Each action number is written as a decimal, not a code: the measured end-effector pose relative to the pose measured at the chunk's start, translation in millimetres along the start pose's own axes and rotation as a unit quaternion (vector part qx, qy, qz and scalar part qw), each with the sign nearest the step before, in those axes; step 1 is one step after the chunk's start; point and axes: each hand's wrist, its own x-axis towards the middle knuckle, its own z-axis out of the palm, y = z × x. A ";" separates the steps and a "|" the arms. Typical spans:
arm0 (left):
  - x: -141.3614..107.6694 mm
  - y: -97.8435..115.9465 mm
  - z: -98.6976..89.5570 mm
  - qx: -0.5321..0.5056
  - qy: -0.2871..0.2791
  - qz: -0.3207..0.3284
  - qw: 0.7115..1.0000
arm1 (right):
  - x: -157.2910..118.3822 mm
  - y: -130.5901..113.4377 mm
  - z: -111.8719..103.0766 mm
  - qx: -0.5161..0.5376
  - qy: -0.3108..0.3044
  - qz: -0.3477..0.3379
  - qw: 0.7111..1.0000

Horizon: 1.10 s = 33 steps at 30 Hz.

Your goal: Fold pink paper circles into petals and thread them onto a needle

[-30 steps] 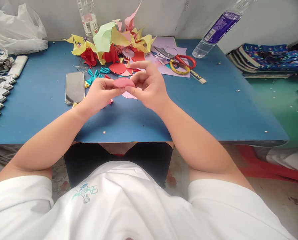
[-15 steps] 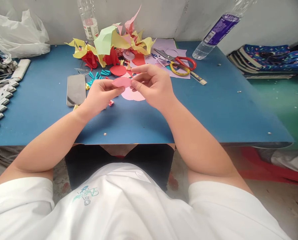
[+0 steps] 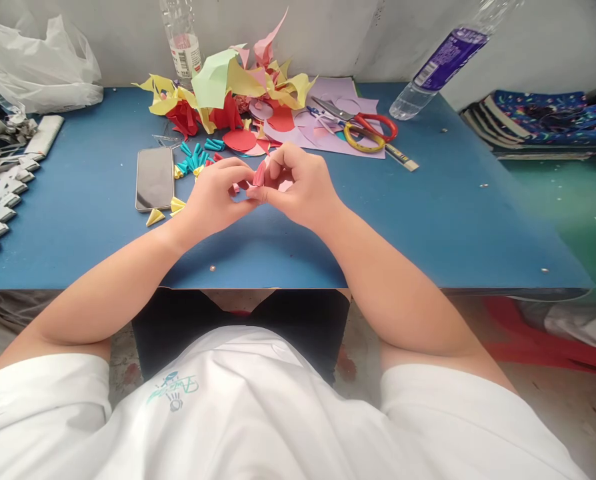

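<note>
Place: we see a craft corner in a plain indoor room; home or school, we cannot tell. Evidence we list: one blue table [image 3: 428, 220] against a pale wall [image 3: 328, 40], crumpled coloured paper [image 3: 213, 79], scissors [image 3: 339, 115], yellow cones [image 3: 155, 217], one phone [image 3: 155, 179], bottles [image 3: 441, 59], one plastic bag [image 3: 43, 67].

I have both grips together above the middle of the blue table [image 3: 428, 227], the left grip [image 3: 221, 190] and right grip [image 3: 303, 183] pinching a small folded piece of pink paper [image 3: 259, 175] between their fingertips. A dark-screened phone [image 3: 155, 180] lies left of them, a yellow paper cone [image 3: 155, 217] just off its near edge. Beyond the left grip I see blue paper rolls [image 3: 193, 157] and a flat red disc [image 3: 239, 140]. Farther back, crumpled colored sheets [image 3: 212, 79] heap up before a clear bottle [image 3: 186, 57]. To the right, scissors [image 3: 351, 120] with red and yellow handles rest across purple paper [image 3: 365, 150]. A white plastic bag [image 3: 41, 60] sits far left.
</note>
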 end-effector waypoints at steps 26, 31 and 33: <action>4.6 -7.9 -8.5 -0.179 -0.034 -0.076 0.980 | 0.2 4.8 -14.2 -0.041 0.024 -0.071 0.996; 4.3 -9.2 -3.0 -0.164 0.019 -0.032 0.986 | -1.1 0.3 -14.1 -0.017 0.039 -0.041 0.998; 3.8 -11.2 -1.4 -0.158 0.050 -0.011 0.986 | -1.3 -0.3 -12.4 0.004 0.049 -0.026 0.998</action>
